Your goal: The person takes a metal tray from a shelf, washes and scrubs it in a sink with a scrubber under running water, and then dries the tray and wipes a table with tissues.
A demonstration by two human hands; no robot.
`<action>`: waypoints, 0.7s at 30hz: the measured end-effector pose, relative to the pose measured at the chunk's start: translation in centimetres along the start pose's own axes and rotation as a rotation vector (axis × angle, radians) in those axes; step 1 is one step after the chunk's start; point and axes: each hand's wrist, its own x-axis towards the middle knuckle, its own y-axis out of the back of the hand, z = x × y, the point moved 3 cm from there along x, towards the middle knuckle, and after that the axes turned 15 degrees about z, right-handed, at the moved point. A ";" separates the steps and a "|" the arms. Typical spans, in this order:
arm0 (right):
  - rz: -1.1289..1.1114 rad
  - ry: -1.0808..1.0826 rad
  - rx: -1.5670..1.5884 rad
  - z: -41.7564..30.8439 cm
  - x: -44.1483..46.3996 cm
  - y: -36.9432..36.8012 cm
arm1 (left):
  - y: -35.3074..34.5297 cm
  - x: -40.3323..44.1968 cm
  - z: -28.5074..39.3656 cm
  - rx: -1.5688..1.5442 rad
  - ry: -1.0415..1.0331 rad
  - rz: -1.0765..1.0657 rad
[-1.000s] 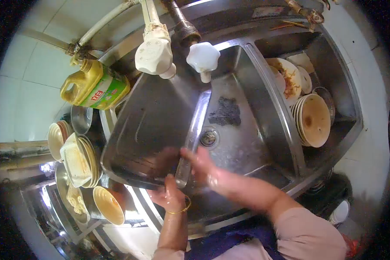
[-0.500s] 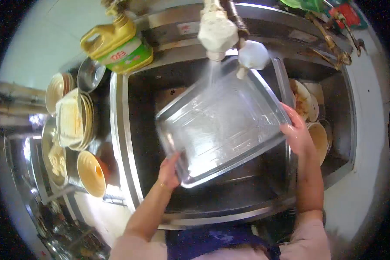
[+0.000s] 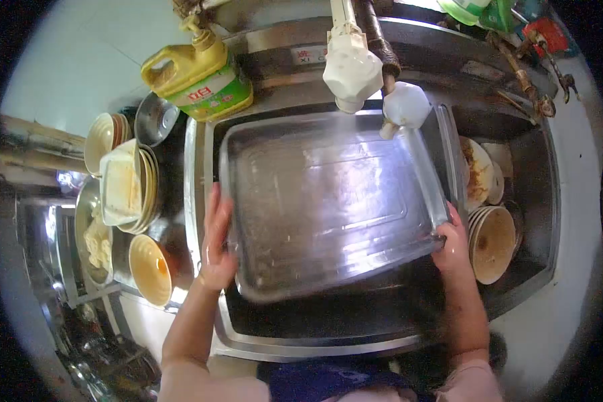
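A rectangular metal tray [image 3: 328, 201] is held over the sink basin, under a white tap [image 3: 353, 70] with water falling from it. At the tray's right edge my right hand [image 3: 452, 244] is closed round the rim near the lower corner. My left hand [image 3: 218, 238] lies against the left edge, its fingers pointing up along the side and somewhat blurred. A second tap with a white knob [image 3: 407, 105] hangs over the tray's upper right part.
A yellow jug [image 3: 197, 80] stands behind the sink at the left. Stacked dishes [image 3: 122, 184], an orange-stained bowl [image 3: 151, 269] and a metal bowl [image 3: 157, 119] are on the left. The right basin holds stacked bowls [image 3: 492, 244] and a soiled plate [image 3: 474, 171].
The tray was on edge, then tilted with its corner down; now it lies more level across the basin. My left hand has moved up along its left side. The camera view has shifted.
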 end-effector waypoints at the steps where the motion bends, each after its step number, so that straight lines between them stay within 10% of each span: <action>1: -0.060 -0.066 -0.021 -0.2 0.0 -0.2 | 1.1 0.2 1.7 0.137 -0.163 -0.058; 3: -0.139 -0.176 0.023 -0.7 0.0 -0.8 | 2.1 -0.1 3.7 0.395 -0.488 -0.167; 7: -0.052 -0.294 0.090 -4.0 -0.5 -4.5 | 2.8 -2.5 -3.4 0.122 -0.244 -0.063; 10: -0.048 0.208 -0.245 -3.9 3.6 -6.3 | -1.2 -5.5 -8.6 0.031 0.532 0.491; 11: 0.001 0.403 -0.387 -4.2 3.9 -8.1 | -3.9 -5.2 -9.5 -0.680 0.925 0.605; 13: 0.096 1.120 -0.948 -5.1 3.5 -11.8 | -6.7 -4.9 -9.3 -0.831 1.009 0.533; 21: 0.107 1.645 -1.274 -5.4 2.1 -17.3 | -9.5 -4.8 -12.9 -1.008 1.145 0.365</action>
